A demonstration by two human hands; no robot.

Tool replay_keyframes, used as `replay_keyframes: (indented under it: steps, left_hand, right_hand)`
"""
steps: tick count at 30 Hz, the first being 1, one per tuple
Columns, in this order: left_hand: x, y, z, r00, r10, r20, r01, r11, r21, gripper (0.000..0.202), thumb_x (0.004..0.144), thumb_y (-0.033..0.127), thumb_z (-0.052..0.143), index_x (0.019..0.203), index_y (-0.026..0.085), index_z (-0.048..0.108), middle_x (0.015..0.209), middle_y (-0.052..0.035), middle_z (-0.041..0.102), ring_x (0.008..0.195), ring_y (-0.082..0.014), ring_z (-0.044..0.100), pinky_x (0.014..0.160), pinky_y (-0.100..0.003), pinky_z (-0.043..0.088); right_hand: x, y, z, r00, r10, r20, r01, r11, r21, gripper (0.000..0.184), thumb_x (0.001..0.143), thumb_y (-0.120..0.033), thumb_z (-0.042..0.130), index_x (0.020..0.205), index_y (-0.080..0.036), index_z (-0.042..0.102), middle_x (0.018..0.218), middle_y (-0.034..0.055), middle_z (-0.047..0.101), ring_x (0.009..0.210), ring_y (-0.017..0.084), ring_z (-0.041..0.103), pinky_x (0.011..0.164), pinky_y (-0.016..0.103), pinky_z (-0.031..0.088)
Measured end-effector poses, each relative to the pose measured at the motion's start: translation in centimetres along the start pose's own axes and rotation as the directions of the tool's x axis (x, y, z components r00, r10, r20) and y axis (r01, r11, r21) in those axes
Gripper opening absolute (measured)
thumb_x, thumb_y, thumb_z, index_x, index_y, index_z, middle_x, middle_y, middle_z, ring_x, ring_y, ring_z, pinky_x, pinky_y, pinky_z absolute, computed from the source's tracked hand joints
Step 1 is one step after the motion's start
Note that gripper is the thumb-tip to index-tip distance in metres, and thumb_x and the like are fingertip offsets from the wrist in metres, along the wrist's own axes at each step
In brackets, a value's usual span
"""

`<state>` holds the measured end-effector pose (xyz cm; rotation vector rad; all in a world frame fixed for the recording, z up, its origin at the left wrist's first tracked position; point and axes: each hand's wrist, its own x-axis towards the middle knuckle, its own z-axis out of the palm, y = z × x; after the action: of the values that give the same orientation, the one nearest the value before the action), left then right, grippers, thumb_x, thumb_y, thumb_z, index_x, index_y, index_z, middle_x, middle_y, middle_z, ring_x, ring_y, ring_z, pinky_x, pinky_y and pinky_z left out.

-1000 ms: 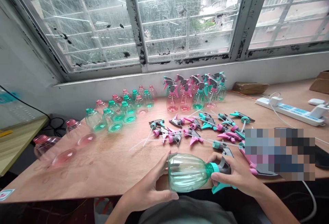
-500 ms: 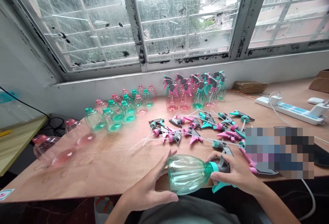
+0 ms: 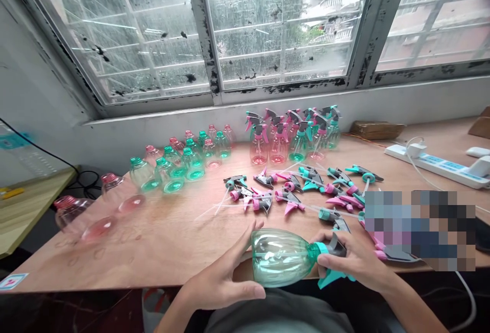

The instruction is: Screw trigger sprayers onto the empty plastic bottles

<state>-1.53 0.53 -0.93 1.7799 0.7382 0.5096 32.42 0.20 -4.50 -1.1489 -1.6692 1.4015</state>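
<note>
1. Nearest me, the left hand [image 3: 220, 284] is spread wide around the base of the green bottle [image 3: 281, 259], thumb on the near side; I cannot tell whether those fingers press on it.
2. The right hand [image 3: 358, 266] has its fingers closed on the teal spray head [image 3: 337, 247], thumb over the part beside the collar, trigger pointing toward me.
3. The green bottle lies sideways in the air at the near edge of the tabletop [image 3: 161, 251], base left and neck right, with the spray head at its neck. I judge the step in hand to be securing that head; how tight the collar sits I cannot tell.
4. As I see it, the next move calls for a steady base on the left and a check of the collar with the right fingers, held in line with the neck.
5. Just beyond lie loose spray heads [image 3: 294, 206], pink and teal, their tubes crossing; part of the right side is masked.
6. Farther left stand the open-necked bottles [image 3: 195, 164]; far in the middle, the fitted bottles [image 3: 278, 152] stand upright, left of the power strip [image 3: 436, 163].
</note>
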Motion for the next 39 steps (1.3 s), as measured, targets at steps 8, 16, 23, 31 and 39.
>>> replay_keyframes:
  steps: [8, 16, 23, 31, 39]
  left_hand:
    - [0.2, 0.4, 0.1, 0.999, 0.031, -0.011, -0.030, 0.999, 0.039, 0.097, 0.095, 0.036, 0.072, 0.166, 0.038, 0.006, 0.176, -0.0056, 0.015, 0.159, -0.0323, 0.025, 0.129, -0.049, 0.024]
    - [0.0, -0.3, 0.0, 1.000, 0.001, -0.009, -0.001, 1.000, 0.017, 0.108, 0.089, 0.047, 0.077, 0.166, 0.034, 0.002, 0.177, -0.0076, 0.008, 0.160, -0.0349, 0.020, 0.130, -0.053, 0.018]
    - [0.3, 0.7, 0.3, 0.998, 0.050, -0.022, -0.050, 0.999, 0.006, 0.087, 0.100, 0.036, 0.065, 0.166, 0.037, 0.009, 0.173, -0.0082, 0.026, 0.155, -0.0308, 0.035, 0.127, -0.047, 0.030]
    - [0.3, 0.2, 0.1, 1.000, 0.005, -0.014, -0.005, 0.999, -0.037, 0.103, 0.086, 0.047, 0.080, 0.166, 0.032, 0.016, 0.175, -0.0081, 0.019, 0.160, -0.0356, 0.020, 0.129, -0.054, 0.022]
    - [0.3, 0.5, 0.2, 0.997, 0.063, -0.032, -0.061, 0.996, 0.070, 0.089, 0.099, 0.028, 0.066, 0.166, 0.039, 0.007, 0.175, -0.0057, 0.020, 0.157, -0.0309, 0.031, 0.129, -0.047, 0.026]
  right_hand:
    - [0.1, -0.4, 0.1, 1.000, -0.016, -0.004, 0.016, 0.996, 0.084, 0.034, 0.084, -0.050, 0.082, 0.092, -0.019, 0.068, 0.068, 0.0049, 0.083, 0.066, 0.025, 0.076, 0.061, 0.029, 0.056]
    - [0.2, -0.3, 0.1, 1.000, -0.012, 0.007, 0.011, 0.992, 0.122, 0.033, 0.085, -0.049, 0.080, 0.091, -0.019, 0.067, 0.068, 0.0051, 0.083, 0.065, 0.025, 0.076, 0.059, 0.029, 0.054]
    - [0.3, -0.4, 0.1, 1.000, -0.010, 0.008, 0.010, 0.998, 0.058, 0.036, 0.087, -0.054, 0.077, 0.089, -0.019, 0.069, 0.067, 0.0051, 0.083, 0.063, 0.024, 0.072, 0.056, 0.028, 0.050]
    - [0.1, -0.5, 0.1, 1.000, -0.001, -0.010, 0.001, 0.999, 0.041, 0.041, 0.086, -0.059, 0.076, 0.094, -0.019, 0.068, 0.068, 0.0054, 0.082, 0.066, 0.025, 0.073, 0.059, 0.030, 0.051]
    - [-0.1, -0.5, 0.3, 0.999, 0.025, -0.034, -0.022, 0.997, 0.070, 0.041, 0.087, -0.058, 0.075, 0.097, -0.019, 0.067, 0.069, 0.0048, 0.082, 0.068, 0.027, 0.075, 0.062, 0.032, 0.053]
